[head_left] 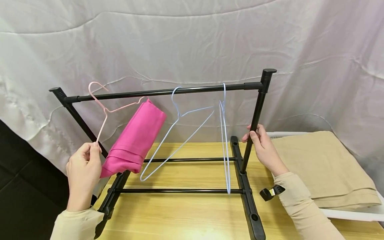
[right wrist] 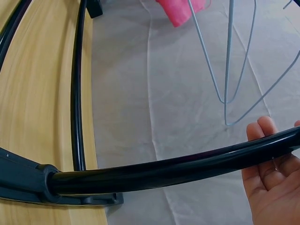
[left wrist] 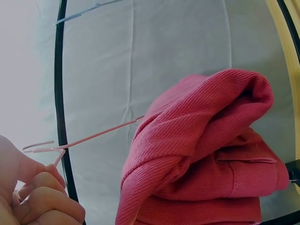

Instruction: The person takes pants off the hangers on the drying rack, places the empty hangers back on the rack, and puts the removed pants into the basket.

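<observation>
My left hand pinches the left lower end of a pink wire hanger. A folded bright pink garment of ribbed cloth hangs over that hanger, tilted down toward the hand. The hanger's hook is beside the top rail of a black clothes rack; I cannot tell whether it rests on it. At the right, my right hand holds the rack's upright post, thumb in front and fingers behind. Two light blue hangers, one turned sideways and one nearly edge-on, hang bare from the rail.
The rack stands on a wooden table, with black feet and two lower bars. A folded beige cloth lies in a white tray at the right. Behind hangs a pale curtain; something black lies at the left.
</observation>
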`<state>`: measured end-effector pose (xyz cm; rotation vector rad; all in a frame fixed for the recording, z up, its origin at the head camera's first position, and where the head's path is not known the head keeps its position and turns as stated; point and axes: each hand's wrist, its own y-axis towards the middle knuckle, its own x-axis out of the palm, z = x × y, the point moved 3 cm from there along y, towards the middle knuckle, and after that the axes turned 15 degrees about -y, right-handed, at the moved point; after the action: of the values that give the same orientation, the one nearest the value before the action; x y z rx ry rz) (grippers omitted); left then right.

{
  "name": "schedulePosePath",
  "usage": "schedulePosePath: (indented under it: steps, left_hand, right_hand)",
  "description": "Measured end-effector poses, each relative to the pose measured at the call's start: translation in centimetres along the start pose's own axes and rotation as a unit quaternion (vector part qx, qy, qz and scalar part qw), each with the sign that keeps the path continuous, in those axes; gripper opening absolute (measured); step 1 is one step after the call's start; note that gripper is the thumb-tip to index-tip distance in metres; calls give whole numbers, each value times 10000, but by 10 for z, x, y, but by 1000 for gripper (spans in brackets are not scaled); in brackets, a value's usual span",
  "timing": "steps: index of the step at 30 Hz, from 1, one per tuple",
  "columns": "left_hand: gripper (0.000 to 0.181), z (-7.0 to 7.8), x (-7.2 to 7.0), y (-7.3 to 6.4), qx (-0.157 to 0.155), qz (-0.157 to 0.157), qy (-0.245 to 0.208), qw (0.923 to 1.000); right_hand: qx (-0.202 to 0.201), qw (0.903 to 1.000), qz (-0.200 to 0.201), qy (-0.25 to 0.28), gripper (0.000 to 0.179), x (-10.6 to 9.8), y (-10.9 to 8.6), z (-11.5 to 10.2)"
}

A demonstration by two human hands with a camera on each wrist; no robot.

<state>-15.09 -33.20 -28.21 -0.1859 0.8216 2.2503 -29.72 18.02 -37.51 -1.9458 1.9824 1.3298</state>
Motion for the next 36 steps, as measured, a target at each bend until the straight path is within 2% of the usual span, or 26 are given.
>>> schedulePosePath:
  steps: [7, 14, 20, 28, 31, 36]
  left_hand:
    - [40, 5, -2, -10, 69, -4, -62, 10000]
    - [40, 2, -1, -24, -48, -176, -88, 9998]
    - [37, -3, 7, -35, -172, -406, -141, 9989]
    - [36, -5, 25, -51, -31, -666, -281, 9974]
    - [37, -5, 30, -58, -77, -772, -262, 9966]
    - [36, -5, 36, -71, -258, -1037, -316, 9938]
  right_hand:
    - [1, 10000, -3, 23, 37, 0, 0, 0]
    - [29, 10000, -24, 5, 38, 0, -1, 0]
    - [46, 10000, 0, -1, 38, 0, -2, -1]
    - [47, 9998, -59, -173, 46, -5, -9, -4]
    - [253, 9983, -282, -436, 55, -4, -19, -3]
    - [1058, 9893, -852, -525, 64, 4, -40, 1]
